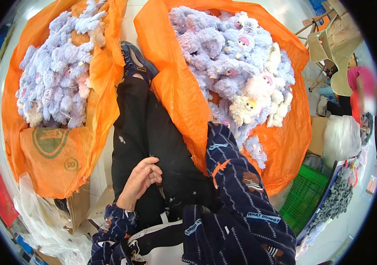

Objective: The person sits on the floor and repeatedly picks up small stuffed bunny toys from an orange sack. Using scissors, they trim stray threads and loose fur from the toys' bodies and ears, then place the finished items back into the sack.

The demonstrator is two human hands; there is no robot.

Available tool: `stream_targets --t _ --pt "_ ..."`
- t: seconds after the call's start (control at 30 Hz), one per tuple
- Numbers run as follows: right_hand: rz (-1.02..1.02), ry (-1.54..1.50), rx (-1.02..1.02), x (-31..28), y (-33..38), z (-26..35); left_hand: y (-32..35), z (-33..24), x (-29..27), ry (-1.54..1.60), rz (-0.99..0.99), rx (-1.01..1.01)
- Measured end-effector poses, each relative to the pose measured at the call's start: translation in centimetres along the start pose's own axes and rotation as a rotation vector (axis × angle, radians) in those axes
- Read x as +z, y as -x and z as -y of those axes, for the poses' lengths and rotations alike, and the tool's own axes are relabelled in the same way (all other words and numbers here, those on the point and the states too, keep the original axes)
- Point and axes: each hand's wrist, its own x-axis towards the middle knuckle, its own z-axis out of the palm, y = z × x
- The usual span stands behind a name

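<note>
My left hand [142,179] hovers or rests over my black trousers, with its fingers loosely bent and apart and nothing seen in it. My right arm, in a dark blue patterned sleeve [237,176], stretches forward to the near left side of a pile of plush dolls [246,57] in an orange sack [299,132]. Past the cuff my right hand is hidden, so what it holds does not show. Most dolls are fluffy lilac with pink faces. Among them lie a white doll [259,86] and a cream doll with a yellow face [245,108].
A second orange sack [56,163] on the left holds more lilac plush pieces [58,70]. At the right stand a green plastic crate [303,194], a clear plastic bag [341,139] and a cream chair [334,57]. Crumpled clear plastic [51,225] lies lower left.
</note>
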Motion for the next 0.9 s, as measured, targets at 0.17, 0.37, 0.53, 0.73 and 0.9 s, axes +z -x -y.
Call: stream_targets --t 0.17,0.37,0.53,0.73,0.9 --pt "-0.241 -0.194 -0.156 -4.8 3.7 1.6 0.0 0.0 0.0 -0.025 0.009 0.022" --pt "-0.269 -1.117 0.382 -13.6 12.4 10.7 1.1 0.5 1.0 -0.128 0.031 0.078" --pt "-0.322 -1.118 0.144 -17.2 18.9 17.8 3.1 1.3 3.7 -0.335 0.137 0.093" --pt "-0.011 -1.428 0.461 -15.9 25.7 22.5 5.6 1.6 8.6 -0.439 0.245 0.235" --pt "0.767 -1.369 0.397 -10.5 30.3 22.8 8.3 2.1 7.8 0.104 0.230 0.272"
